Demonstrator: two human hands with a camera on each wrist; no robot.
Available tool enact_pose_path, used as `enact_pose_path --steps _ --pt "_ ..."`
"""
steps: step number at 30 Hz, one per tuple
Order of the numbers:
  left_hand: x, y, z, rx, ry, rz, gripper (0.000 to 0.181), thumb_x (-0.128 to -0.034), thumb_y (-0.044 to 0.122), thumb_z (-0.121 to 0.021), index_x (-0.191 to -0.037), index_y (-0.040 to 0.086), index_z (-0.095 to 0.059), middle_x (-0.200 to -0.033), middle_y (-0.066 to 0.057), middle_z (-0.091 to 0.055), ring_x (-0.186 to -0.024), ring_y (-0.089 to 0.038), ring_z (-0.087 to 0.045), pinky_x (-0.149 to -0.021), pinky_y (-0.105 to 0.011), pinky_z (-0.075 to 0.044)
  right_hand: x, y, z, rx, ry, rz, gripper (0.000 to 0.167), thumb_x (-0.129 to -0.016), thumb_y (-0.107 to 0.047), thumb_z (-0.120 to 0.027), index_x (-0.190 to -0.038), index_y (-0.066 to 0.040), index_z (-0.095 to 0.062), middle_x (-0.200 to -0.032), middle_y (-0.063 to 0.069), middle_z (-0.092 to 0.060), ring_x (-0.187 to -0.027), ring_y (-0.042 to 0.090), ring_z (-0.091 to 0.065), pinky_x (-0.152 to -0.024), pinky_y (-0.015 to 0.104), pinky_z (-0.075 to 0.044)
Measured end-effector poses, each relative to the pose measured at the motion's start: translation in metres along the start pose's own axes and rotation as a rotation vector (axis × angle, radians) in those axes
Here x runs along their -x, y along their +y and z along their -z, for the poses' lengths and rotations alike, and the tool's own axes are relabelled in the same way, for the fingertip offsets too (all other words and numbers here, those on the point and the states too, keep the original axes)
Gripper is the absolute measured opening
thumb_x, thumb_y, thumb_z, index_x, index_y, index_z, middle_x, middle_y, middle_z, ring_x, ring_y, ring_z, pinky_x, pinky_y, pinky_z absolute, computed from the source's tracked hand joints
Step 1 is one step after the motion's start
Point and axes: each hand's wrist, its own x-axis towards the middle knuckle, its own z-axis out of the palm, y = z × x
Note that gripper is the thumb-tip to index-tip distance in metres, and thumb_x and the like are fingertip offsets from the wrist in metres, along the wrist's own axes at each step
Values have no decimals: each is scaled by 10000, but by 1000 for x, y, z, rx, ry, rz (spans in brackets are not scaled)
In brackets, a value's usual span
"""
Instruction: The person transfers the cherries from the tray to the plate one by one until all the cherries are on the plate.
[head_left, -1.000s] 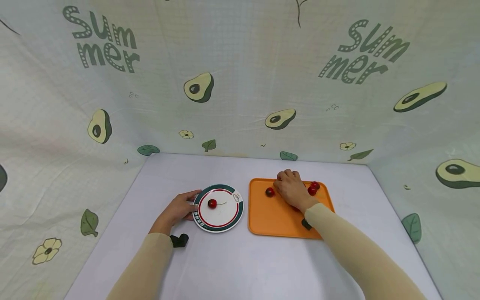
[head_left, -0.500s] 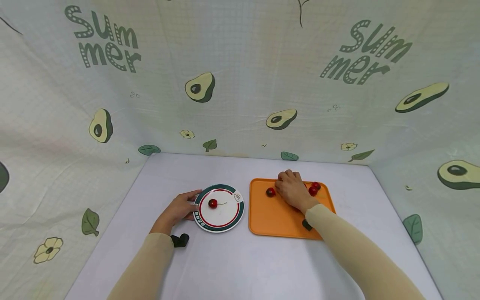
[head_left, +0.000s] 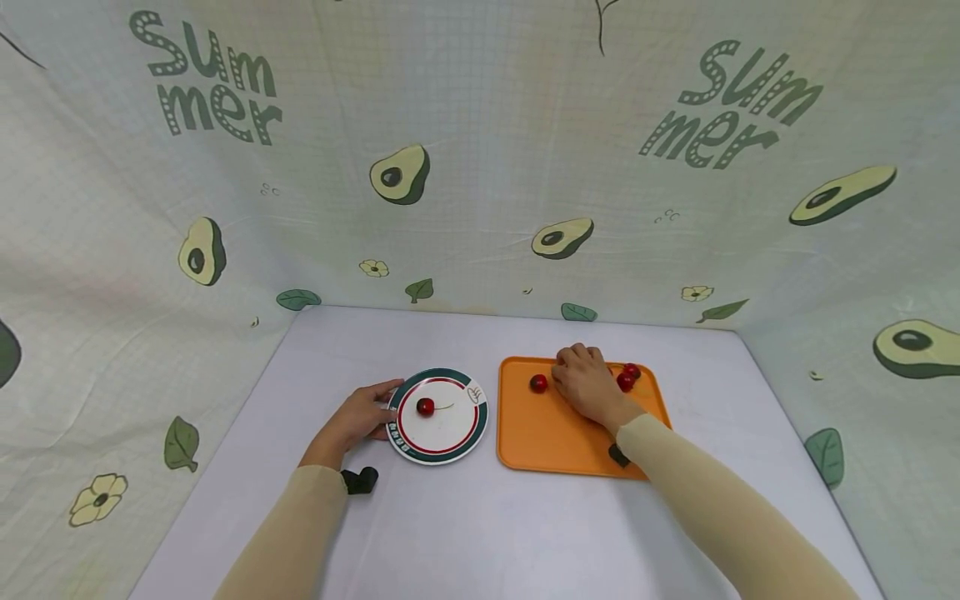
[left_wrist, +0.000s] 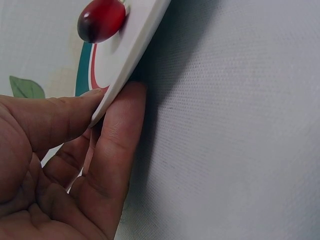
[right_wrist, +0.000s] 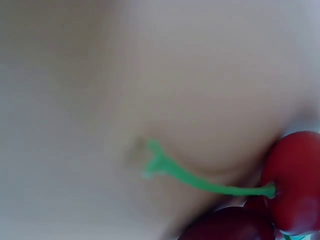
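Note:
My left hand [head_left: 358, 417] pinches the near-left rim of a white plate [head_left: 438, 437] with a green and red border. In the left wrist view the thumb [left_wrist: 55, 120] lies on top of the rim, with fingers underneath. One red cherry [head_left: 425, 407] with a thin stem lies on the plate. My right hand [head_left: 588, 383] reaches into the far part of an orange tray [head_left: 547, 442], fingers bent down; what the fingertips touch is hidden. A cherry [head_left: 538, 383] lies left of it. In the blurred right wrist view, a red cherry [right_wrist: 295, 182] has a green stem [right_wrist: 200, 182].
More cherries [head_left: 628, 377] lie in the tray's far right part, beside the right hand. A black wrist camera mount [head_left: 360, 481] shows by the left wrist and another [head_left: 618, 454] by the right. Behind the white table [head_left: 465, 533] hangs a printed cloth [head_left: 480, 167].
My right hand has drawn back very slightly toward me over the tray. The cherry left of it has shifted a little left. The left hand and plate stay put.

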Motion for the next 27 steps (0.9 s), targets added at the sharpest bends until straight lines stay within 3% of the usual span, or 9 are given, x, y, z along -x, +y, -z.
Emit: enact_pose_path --steps 10,20,27 --pt "0 0 1 2 -5 -7 681 -971 -13 -666 -1591 213 -495 -1491 -206 -485 -908 -219 -659 -737 -290 -618 7 -7 4 18 16 34 140 -988 -240 -753 -1052 -116 -766 -1180 101 -625 -1131 323 -509 -1029 540 -455" --pt "1 1 1 -25 -1 -5 674 -976 1 -667 -1591 215 -494 -1495 -205 -485 -989 -241 -635 -760 -272 -604 9 -13 7 -9 86 41 111 -997 -231 -740 -1032 -127 -758 -1156 90 -625 -1117 307 -511 -1037 514 -463" --pt "1 1 1 -16 0 -2 680 -971 -3 -670 -1591 216 -495 -1486 -200 -490 -1026 -249 -626 -771 -271 -604 8 -17 11 -37 93 46 105 -1004 -224 -729 -1043 -129 -750 -1157 88 -618 -1119 305 -505 -1044 511 -451"
